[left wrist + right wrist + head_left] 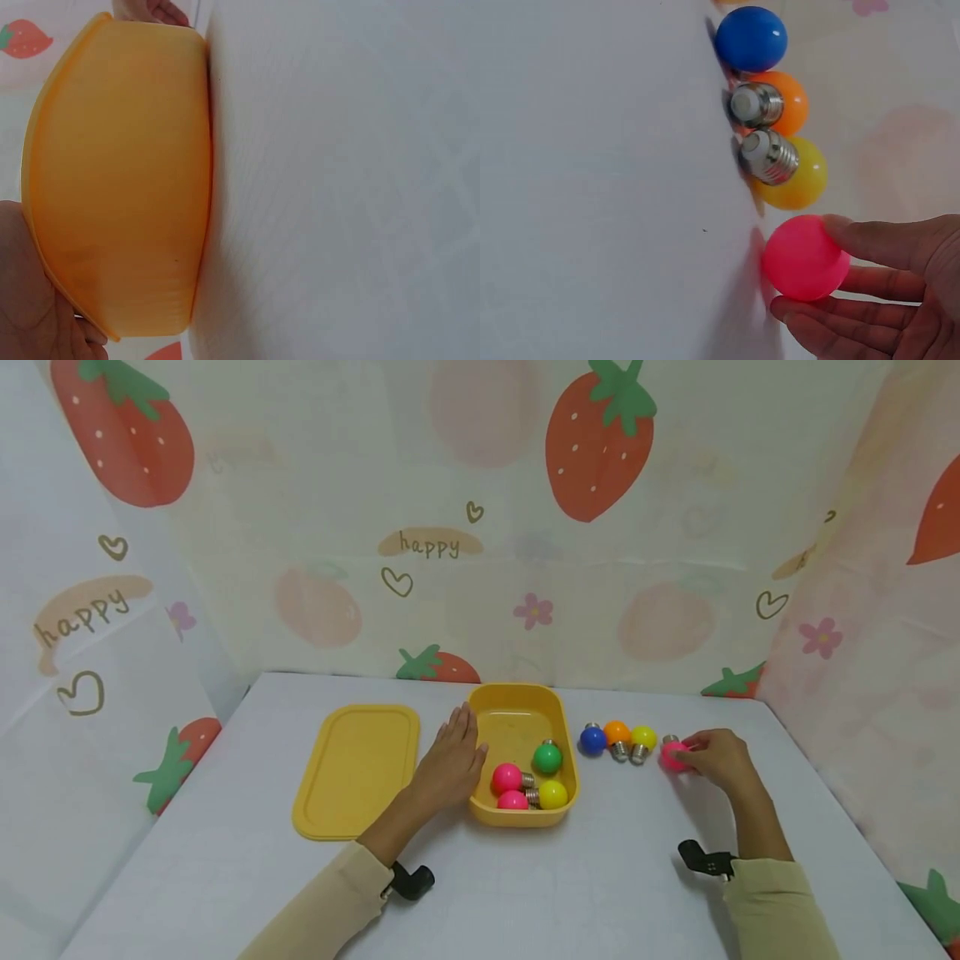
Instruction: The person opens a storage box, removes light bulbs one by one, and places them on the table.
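Observation:
My right hand (720,758) pinches a pink light bulb (806,258) between thumb and fingers, low over the table at the right end of a row of bulbs. That row has a blue bulb (593,740), an orange bulb (617,732) and a yellow bulb (643,738), lying side by side. My left hand (450,762) rests with extended fingers along the left rim of a yellow plastic box (517,817). Inside the box lie two pink bulbs, a green bulb (547,758) and a yellow bulb (553,794).
A flat yellow lid (358,772) lies left of the box on the white table (600,893). Behind the table hangs a cloth backdrop (487,627) printed with strawberries, and it continues along both sides. Black camera mounts sit at both wrists.

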Tool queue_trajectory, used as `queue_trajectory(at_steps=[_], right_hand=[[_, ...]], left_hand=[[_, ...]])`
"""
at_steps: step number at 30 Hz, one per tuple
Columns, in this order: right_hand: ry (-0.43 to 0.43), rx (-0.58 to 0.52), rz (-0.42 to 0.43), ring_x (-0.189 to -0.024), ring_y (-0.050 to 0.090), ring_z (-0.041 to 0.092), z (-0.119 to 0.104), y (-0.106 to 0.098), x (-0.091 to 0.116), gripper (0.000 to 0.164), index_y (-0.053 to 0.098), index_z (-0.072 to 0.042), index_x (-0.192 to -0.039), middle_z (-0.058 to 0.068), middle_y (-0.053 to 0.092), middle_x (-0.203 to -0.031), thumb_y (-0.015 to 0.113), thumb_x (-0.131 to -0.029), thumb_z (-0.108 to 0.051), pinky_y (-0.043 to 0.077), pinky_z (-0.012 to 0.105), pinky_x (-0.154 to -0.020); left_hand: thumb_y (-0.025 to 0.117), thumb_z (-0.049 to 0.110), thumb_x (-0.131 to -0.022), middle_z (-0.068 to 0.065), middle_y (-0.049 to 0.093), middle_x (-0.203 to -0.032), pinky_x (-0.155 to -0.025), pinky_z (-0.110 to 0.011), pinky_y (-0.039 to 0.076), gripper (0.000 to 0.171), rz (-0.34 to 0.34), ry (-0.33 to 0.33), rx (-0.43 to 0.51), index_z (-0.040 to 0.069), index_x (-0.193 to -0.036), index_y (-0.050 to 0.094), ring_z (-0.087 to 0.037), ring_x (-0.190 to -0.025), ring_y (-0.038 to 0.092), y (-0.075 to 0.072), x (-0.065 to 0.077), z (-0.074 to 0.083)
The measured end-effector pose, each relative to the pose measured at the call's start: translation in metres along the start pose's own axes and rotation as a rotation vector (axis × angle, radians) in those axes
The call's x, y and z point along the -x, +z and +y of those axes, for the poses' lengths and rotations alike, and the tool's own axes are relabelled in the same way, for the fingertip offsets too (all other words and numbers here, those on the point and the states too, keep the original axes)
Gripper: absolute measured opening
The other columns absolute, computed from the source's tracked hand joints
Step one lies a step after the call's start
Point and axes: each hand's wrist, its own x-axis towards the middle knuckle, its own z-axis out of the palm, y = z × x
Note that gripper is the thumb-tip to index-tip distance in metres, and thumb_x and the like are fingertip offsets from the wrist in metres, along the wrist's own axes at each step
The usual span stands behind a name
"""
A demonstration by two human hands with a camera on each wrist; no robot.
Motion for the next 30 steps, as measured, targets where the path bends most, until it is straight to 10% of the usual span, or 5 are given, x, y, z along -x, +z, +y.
queue_trajectory(at_steps=[30], right_hand=[[-0.018,0.025,0.003,-0.085,0.066,0.03,-0.005,0.0,0.0,0.058,0.059,0.009,-0.131,0.027,0.069,-0.109,0.062,-0.1,-0.04,0.055,0.031,-0.068]], left_hand=[[0.04,0.031,-0.109,-0.018,0.009,-0.169,-0.125,-0.045,0.011,0.066,0.01,-0.001,0.003,-0.006,-0.159,0.017,-0.031,-0.156,0.006,0.003,-0.002,-0.002]])
